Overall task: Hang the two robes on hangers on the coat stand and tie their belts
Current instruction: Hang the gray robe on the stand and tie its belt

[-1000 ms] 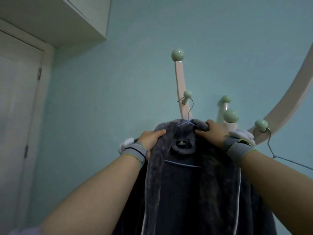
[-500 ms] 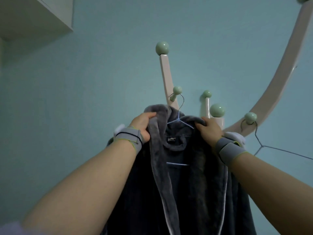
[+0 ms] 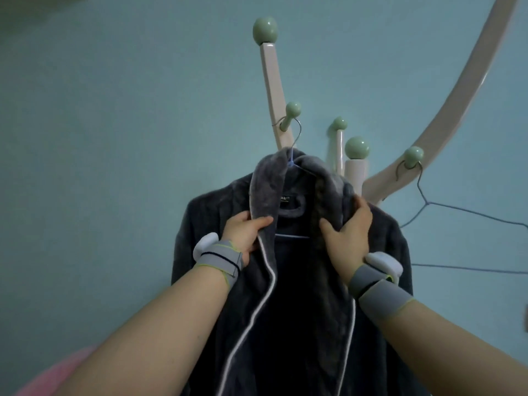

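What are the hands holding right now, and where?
Both grip the grey robe: left hand on its left lapel, right hand on the right lapel.

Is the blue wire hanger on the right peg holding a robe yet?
No: the blue wire hanger on the right peg hangs bare, while both hands hold the dark grey fleece robe.

Head camera tilts upward, close before the coat stand [image 3: 270,90].
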A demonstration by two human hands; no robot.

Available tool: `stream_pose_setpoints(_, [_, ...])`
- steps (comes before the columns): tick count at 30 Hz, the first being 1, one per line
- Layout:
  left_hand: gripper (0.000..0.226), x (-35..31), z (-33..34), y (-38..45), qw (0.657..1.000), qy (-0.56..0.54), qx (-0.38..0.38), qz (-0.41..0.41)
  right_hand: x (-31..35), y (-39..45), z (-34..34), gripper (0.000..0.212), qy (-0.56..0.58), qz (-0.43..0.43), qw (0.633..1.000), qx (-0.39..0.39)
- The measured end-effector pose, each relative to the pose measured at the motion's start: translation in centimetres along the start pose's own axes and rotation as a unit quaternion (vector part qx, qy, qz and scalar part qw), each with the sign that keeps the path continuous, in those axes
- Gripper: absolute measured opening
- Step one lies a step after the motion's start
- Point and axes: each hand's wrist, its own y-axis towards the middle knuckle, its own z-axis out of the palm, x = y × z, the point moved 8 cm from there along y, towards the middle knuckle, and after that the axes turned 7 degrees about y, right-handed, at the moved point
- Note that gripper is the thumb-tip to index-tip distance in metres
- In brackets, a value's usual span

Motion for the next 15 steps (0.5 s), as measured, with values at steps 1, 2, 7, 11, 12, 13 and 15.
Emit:
stream_pose_setpoints(1, [0.008, 0.6, -0.3, -0.5, 0.999, 0.036, -0.017, 0.006, -1.0, -1.3, 0.2, 0.069, 0.012, 0.013, 1.000, 0.015])
stream_pose_setpoints(2, [0.009, 1.1, -0.5, -0.8, 0.998, 0.055, -0.023, 0.008, -2.1, -2.6, 0.4, 0.064, 0.009, 0.043, 0.998, 0.034])
stream_pose_setpoints(7, [0.024, 0.4, -0.4, -1.5, 1.000, 0.024, 0.017, 0.012, -2.9, -5.5, 3.4, 0.025, -0.045, 0.054, 0.987, 0.143])
stream_pose_setpoints(11, [0.027, -0.9, -0.4, -2.2, 0.998, -0.032, 0.059, 0.018, 0.0, -1.8, 4.8, 0.041, 0.026, 0.011, 0.990, 0.141])
stream_pose_setpoints(12, [0.027, -0.9, -0.3, -2.4, 0.997, -0.034, 0.072, 0.016, -0.3, -1.0, 4.9, 0.041, 0.052, 0.039, 0.987, 0.150])
stream_pose_setpoints(13, [0.028, -0.7, 0.0, -2.7, 0.996, -0.035, 0.083, 0.012, -1.1, -0.5, 4.9, 0.038, 0.076, 0.071, 0.982, 0.159])
stream_pose_setpoints(15, [0.031, 0.0, 0.8, -3.5, 0.994, -0.045, 0.096, 0.002, -2.8, -1.1, 4.6, 0.028, 0.109, 0.132, 0.970, 0.172])
